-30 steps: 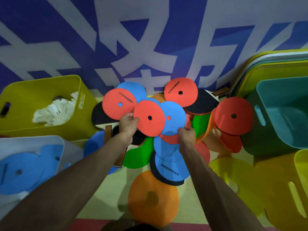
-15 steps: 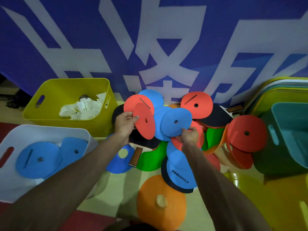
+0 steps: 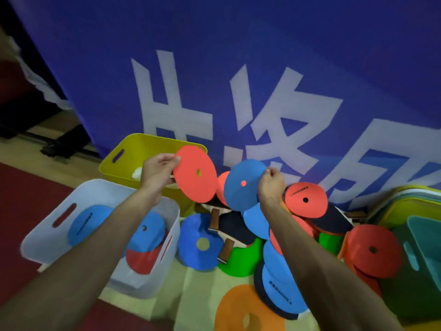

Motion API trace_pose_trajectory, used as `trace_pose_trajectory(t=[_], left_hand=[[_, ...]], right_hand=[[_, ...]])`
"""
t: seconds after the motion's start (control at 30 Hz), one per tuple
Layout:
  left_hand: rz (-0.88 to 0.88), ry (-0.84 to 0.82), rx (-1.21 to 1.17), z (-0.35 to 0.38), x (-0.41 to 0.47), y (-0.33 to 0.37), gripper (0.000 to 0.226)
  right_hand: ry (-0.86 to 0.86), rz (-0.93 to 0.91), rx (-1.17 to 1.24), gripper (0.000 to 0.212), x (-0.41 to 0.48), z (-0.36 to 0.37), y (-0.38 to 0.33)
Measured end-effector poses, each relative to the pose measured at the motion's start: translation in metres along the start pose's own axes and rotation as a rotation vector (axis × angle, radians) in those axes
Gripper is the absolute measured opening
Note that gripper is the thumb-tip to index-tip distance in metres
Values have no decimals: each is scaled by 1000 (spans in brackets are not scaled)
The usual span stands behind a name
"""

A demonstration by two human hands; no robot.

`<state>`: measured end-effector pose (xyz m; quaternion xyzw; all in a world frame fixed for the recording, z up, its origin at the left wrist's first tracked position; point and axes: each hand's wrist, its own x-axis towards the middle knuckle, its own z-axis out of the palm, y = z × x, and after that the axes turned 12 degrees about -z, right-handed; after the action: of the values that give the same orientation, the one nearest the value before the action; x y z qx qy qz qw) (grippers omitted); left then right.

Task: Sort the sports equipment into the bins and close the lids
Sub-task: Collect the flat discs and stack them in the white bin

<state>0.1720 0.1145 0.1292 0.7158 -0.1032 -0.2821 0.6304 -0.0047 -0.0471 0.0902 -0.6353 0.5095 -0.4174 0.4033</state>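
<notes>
Red disc (image 3: 191, 187) is up in the air over the yellow bin's (image 3: 133, 146) near rim, with the left hand (image 3: 157, 172) pinching its left edge. Blue disc (image 3: 238, 194) is just beside it, and the right hand (image 3: 272, 187) pinches its upper right edge. Both discs are tilted and clear of the pile (image 3: 241, 261) below. White bin (image 3: 38, 240) sits open at lower left, holding 2 blue discs and 1 red. Shuttlecocks (image 3: 137, 174) are in the yellow bin. Teal bin (image 3: 427, 235) is at the far right. The pile fills the floor between the bins.
</notes>
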Motion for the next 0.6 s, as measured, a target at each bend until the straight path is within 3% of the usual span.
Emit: trace_pose_trajectory(t=[0.27, 0.43, 0.6], left_hand=[[-12, 165, 29, -144, 3, -14, 10], [-88, 160, 108, -199, 5, -47, 12], [-137, 134, 360, -227, 23, -80, 18]], right_hand=[[-263, -121, 71, 25, -50, 109, -53], [-584, -195, 38, 24, -98, 155, -62], [-888, -251, -175, 23, -133, 179, -58]])
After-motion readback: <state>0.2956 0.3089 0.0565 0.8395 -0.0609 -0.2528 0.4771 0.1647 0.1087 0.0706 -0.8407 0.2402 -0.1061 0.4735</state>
